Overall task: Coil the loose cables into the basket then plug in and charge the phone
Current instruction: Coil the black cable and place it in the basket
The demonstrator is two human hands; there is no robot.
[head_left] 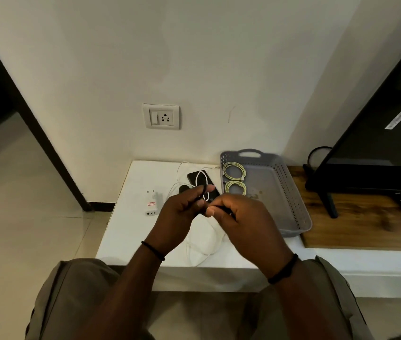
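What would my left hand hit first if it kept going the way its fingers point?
Probably the right hand: the left hand has its fingers aimed rightward at it, nearly touching. Depth is unclear from this view.

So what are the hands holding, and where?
Both hands hold a black cable. The left hand curls round a loop of it, and the right hand pinches a stretch beside it. Which part of the cable's length cannot be told.

A white desk (pixel 126 231) fills the middle of the frame. On it lie a white charger adapter (pixel 152 202) at centre left, a black phone (pixel 200 184) at centre, loose white cable (pixel 203 246) trailing toward the near edge, and a grey perforated basket (pixel 290 192) at centre right.
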